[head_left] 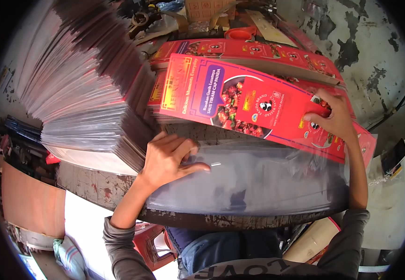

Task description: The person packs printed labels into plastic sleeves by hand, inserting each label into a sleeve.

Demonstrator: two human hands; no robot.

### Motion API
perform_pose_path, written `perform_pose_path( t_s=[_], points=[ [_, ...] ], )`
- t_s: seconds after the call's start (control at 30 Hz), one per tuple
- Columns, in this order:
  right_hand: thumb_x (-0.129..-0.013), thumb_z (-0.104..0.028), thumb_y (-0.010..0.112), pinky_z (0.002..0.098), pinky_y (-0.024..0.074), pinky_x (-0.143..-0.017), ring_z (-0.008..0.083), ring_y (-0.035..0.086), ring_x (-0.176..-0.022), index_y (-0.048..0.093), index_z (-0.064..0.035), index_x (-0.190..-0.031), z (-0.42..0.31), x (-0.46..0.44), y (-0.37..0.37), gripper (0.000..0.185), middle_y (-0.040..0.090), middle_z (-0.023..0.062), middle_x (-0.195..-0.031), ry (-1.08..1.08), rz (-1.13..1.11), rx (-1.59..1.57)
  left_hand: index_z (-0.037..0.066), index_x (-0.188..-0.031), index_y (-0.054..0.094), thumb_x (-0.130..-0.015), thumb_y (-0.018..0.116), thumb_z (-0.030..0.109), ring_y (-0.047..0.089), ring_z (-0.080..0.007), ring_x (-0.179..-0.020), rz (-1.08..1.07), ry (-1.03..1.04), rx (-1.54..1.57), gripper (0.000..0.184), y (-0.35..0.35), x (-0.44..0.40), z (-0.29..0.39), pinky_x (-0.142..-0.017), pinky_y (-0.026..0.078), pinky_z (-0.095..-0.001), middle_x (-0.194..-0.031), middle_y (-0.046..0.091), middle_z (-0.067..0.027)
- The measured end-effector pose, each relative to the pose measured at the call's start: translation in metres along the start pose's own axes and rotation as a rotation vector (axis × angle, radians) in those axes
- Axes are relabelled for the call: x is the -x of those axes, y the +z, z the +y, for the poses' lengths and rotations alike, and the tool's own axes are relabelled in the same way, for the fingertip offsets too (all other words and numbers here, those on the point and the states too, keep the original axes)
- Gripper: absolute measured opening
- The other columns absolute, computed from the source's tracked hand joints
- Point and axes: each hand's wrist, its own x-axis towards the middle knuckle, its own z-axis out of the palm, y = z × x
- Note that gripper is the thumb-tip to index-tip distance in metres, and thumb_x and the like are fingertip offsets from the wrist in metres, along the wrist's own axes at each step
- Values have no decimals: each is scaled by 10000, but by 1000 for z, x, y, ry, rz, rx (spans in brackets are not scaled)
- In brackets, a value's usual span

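A long red printed card (197, 93) with food pictures and a panda logo slants across the middle. My right hand (335, 116) grips it near its right end, thumb and fingers pinching it into a curve. Below the card, clear plastic sleeves (258, 186) lie flat along the table's near edge. My left hand (167, 158) is over their left end, thumb stretched to the right and fingers loosely bent, with nothing visible in it. More red printed cards (258, 49) lie behind the held one, partly hidden by it.
A tall, fanned pile of plastic-covered sheets (88, 107) rises at the left, close to my left hand. A red tape roll (239, 33) and a cardboard box (207, 9) stand at the back. Below the table is a red stool (153, 245). A peeling wall (338, 32) is at the right.
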Motion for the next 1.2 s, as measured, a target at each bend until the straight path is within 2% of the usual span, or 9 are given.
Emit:
perform_pose_path(
  t_s=[0.1,0.2,0.27,0.3,0.4,0.43,0.63,0.93,1.2],
  points=[
    [-636,-375,801,342,405,-597,230,494,-549,594,-49,-861,15,-3,8,447,506,79,-612,-79,63,76,81,-731,549,-751,732,211,513,-229,-503,84,83,-5,225,7,-5,-3,-618,441,-345,-691,520,-35],
    [-631,-379,804,324,397,-558,229,470,-503,584,-37,-847,14,1,17,460,472,84,-578,-274,162,164,44,-750,513,-804,685,107,526,-188,-526,263,-138,167,191,19,-5,-2,-586,485,-327,-784,514,-63],
    [-628,-384,804,326,397,-561,230,476,-509,586,-36,-849,11,2,17,466,481,88,-588,-209,116,140,24,-799,463,-852,614,30,591,-149,-615,234,-714,857,160,28,5,-7,-533,536,-269,-853,528,-68],
    [-625,-389,805,329,398,-565,231,482,-516,588,-35,-851,10,2,17,473,489,93,-598,-149,71,111,43,-927,410,-877,585,34,637,-142,-723,201,-766,1031,182,26,4,-7,-486,549,-215,-909,538,-80],
    [-625,-402,800,348,404,-578,249,524,-527,600,-29,-855,9,-1,15,482,539,109,-625,-111,52,76,60,-1034,335,-877,582,29,661,-189,-765,203,-869,1144,294,20,2,-7,-519,565,-240,-881,544,-113],
    [-625,-402,800,348,404,-578,249,524,-527,600,-29,-855,11,-1,17,482,539,109,-625,-115,47,75,59,-1116,300,-872,601,59,666,-192,-715,217,-875,1067,387,20,2,-7,-550,555,-244,-863,619,-187],
    [-631,-355,807,316,356,-512,214,418,-485,582,-14,-803,14,0,25,444,457,92,-584,-235,56,74,23,-1144,298,-828,668,74,672,-226,-693,302,-952,1168,489,19,3,-7,-576,562,-256,-860,629,-194],
    [-634,-366,799,316,348,-513,225,414,-496,579,-36,-808,4,2,15,433,458,88,-585,-210,-12,48,-9,-1096,343,-829,666,77,677,-235,-742,353,-989,1170,428,17,-1,-7,-608,576,-267,-887,639,-189],
    [-639,-385,788,370,381,-655,273,481,-541,590,-48,-824,-2,3,11,432,503,99,-603,-176,-51,73,-43,-1132,458,-850,649,110,678,-197,-781,292,-999,1197,373,18,1,-10,-657,566,-249,-910,665,-150]
  ],
)
